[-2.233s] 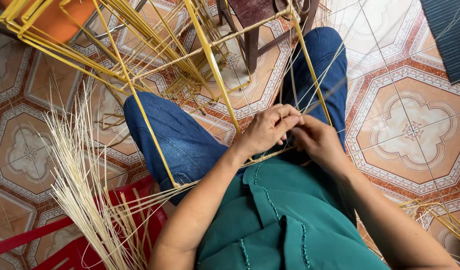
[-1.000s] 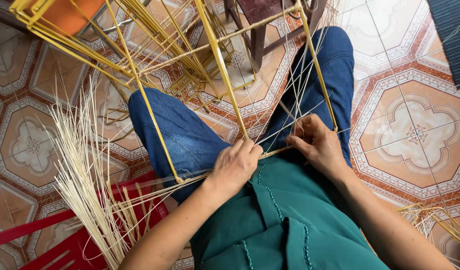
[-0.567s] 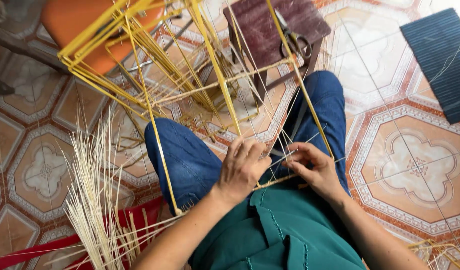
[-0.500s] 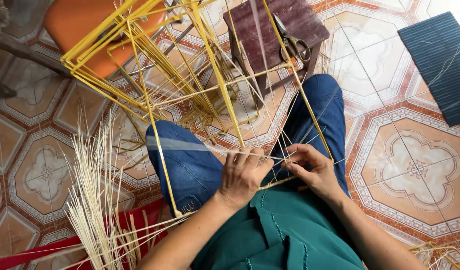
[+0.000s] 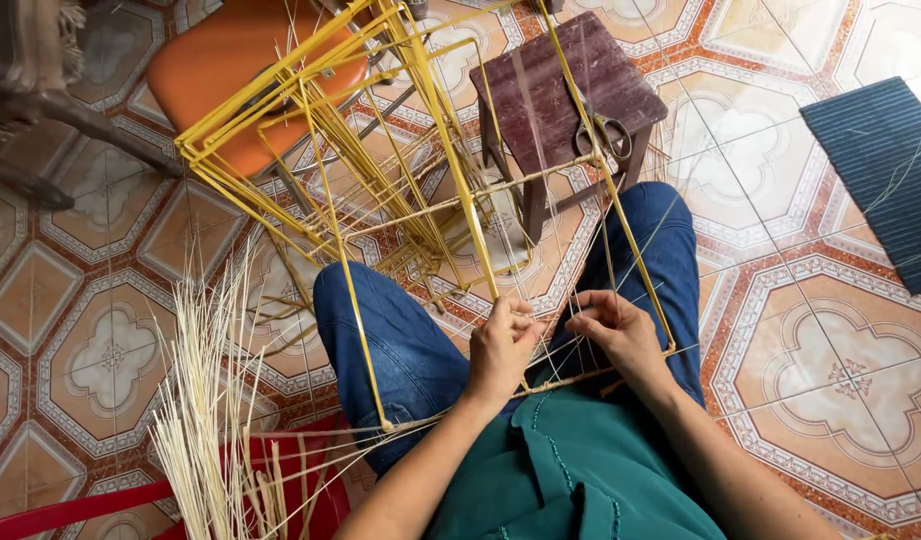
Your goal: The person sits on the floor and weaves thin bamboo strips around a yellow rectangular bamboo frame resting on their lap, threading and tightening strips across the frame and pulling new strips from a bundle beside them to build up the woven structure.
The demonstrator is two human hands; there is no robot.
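Both hands, left hand [image 5: 502, 345] and right hand [image 5: 620, 335], pinch thin pale strands [image 5: 565, 330] at the near lower rail of the yellow frame [image 5: 380, 160] resting across the knees, whose sides stand mostly unwoven, a bundle of loose strands [image 5: 205, 420] unused at near left.

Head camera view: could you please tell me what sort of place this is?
Probably a home floor used for handweaving: patterned tiles, a small stool with scissors, loose straw strands, and a yellow frame across the person's lap.

Scissors [image 5: 606, 133] on brown stool [image 5: 560, 75], orange chair [image 5: 250, 70], blue mat [image 5: 885, 165]
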